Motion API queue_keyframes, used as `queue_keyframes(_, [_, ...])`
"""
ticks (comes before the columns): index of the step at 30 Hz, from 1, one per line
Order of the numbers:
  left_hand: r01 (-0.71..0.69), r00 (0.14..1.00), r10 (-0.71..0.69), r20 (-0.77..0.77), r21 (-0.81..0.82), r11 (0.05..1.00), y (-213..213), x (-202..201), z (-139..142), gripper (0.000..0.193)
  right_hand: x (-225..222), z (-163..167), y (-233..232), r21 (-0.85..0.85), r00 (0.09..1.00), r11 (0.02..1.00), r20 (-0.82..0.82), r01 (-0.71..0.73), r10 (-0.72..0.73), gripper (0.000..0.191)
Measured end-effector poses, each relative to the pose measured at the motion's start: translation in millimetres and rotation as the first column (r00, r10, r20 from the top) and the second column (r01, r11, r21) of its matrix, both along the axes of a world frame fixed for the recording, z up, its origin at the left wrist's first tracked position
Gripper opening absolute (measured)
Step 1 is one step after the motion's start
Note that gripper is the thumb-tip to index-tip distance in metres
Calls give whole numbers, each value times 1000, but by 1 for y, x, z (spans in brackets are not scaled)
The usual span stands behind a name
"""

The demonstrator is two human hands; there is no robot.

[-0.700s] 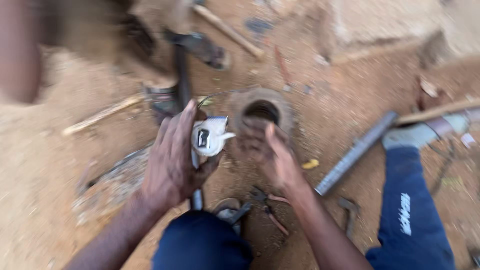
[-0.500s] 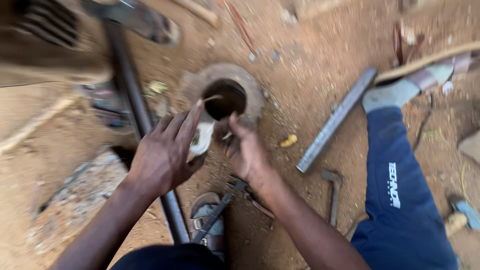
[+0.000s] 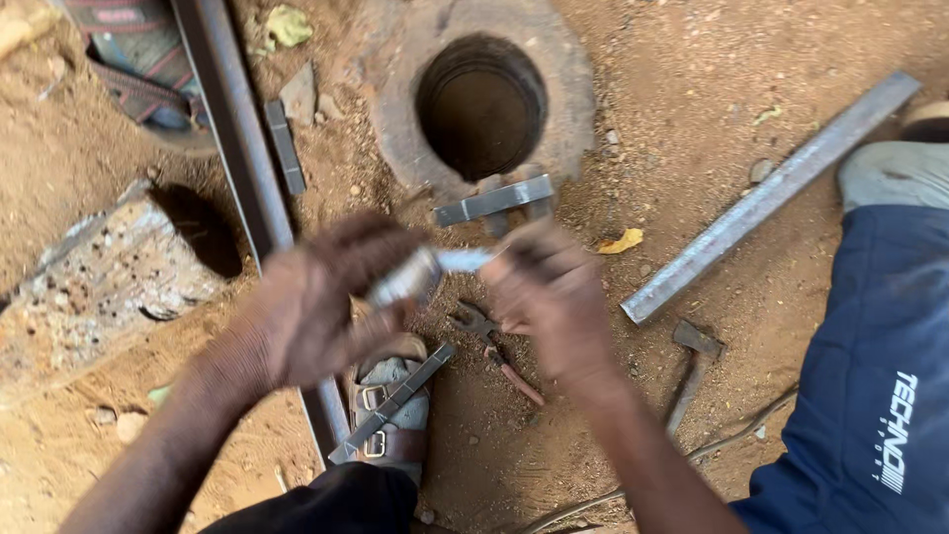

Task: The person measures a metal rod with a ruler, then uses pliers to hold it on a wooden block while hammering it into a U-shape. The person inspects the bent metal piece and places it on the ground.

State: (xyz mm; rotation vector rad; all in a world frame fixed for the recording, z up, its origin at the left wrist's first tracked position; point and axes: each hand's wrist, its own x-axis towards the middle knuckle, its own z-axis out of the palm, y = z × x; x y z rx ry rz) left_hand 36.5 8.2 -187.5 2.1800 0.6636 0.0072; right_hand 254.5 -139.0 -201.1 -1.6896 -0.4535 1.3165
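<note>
My left hand (image 3: 316, 307) grips a small whitish tape measure (image 3: 405, 279), blurred by motion. A short length of its blade (image 3: 465, 260) runs to my right hand (image 3: 554, 292), whose fingers pinch the blade's end. Both hands hover above sandy ground, just below a round hole in a thick ring (image 3: 395, 109). A short flat metal bar (image 3: 494, 201) lies at the ring's near edge, right above my hands. Pliers (image 3: 494, 346) lie on the ground under my right hand.
A long steel tube (image 3: 232, 109) runs down the left, past my sandalled foot (image 3: 390, 405). A long flat bar (image 3: 781, 193) and a hammer (image 3: 692, 356) lie to the right, near another person's blue-trousered leg (image 3: 870, 376). A rough stone block (image 3: 89, 287) sits at the left.
The view has dropped closer to the ground. My hands have moved down and away from the hole, and my right hand now pinches the blade drawn out of the tape measure.
</note>
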Motion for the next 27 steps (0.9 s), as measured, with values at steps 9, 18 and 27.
queue_keyframes(9, [-147,981,164,-107,150,978,18,-29,-13,49,63,-39,35,255,899,963,398,84,-183,9])
queue_keyframes(18, [-101,993,113,-30,280,955,7,-43,-20,46,50,-63,29,287,799,958,573,12,-182,10])
queue_keyframes(27, [-78,994,100,-50,331,940,7,-44,-26,49,50,-66,21,320,822,947,533,23,-200,7])
